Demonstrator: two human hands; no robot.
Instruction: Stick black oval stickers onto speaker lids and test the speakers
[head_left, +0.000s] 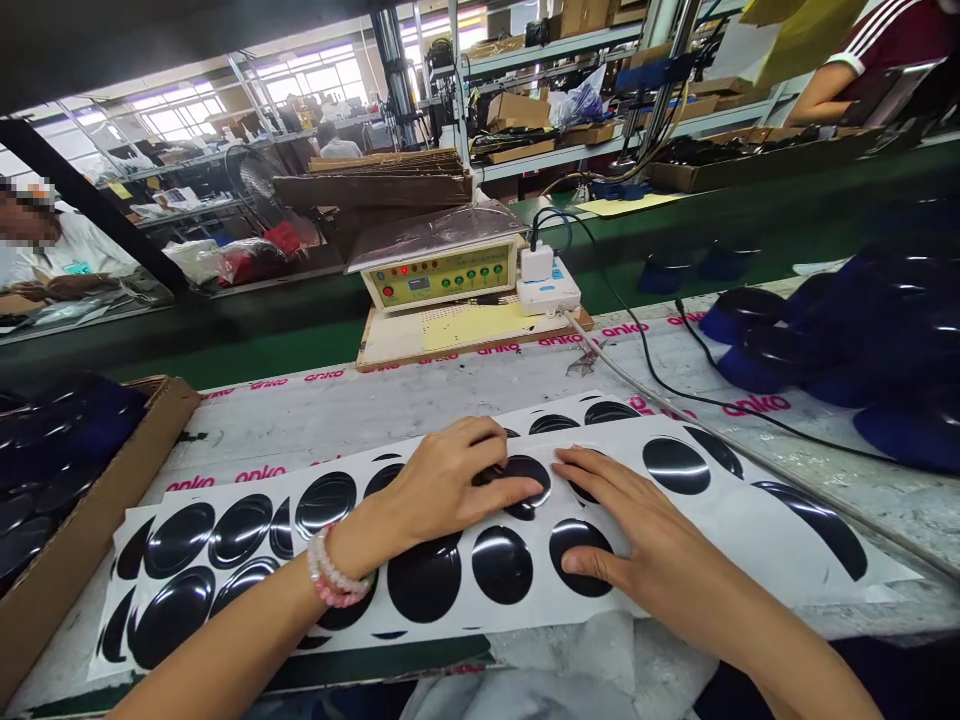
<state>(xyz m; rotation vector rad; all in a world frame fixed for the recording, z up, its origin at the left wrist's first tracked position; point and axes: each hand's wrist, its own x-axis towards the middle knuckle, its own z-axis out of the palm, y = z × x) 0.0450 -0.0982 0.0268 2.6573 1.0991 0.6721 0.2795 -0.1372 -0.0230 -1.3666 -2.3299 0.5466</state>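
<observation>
White sheets with rows of glossy black round stickers lie overlapping on the table before me. My left hand, with a pink and white bead bracelet at the wrist, curls over the upper row. Its thumb and bent fingers close on one black round sticker; its inner edge is hidden beneath the fingers. Just to the right, my right hand rests on the top sheet with fingers apart. The thumb lies across a lower sticker, and the fingertips touch the sheet beside the left thumb.
Behind the sheets stands a control box with lit buttons, beside a white power adapter. Cables cross the right side. A cardboard box of dark blue pieces is at left; a dark blue pile lies right. Other people are beyond.
</observation>
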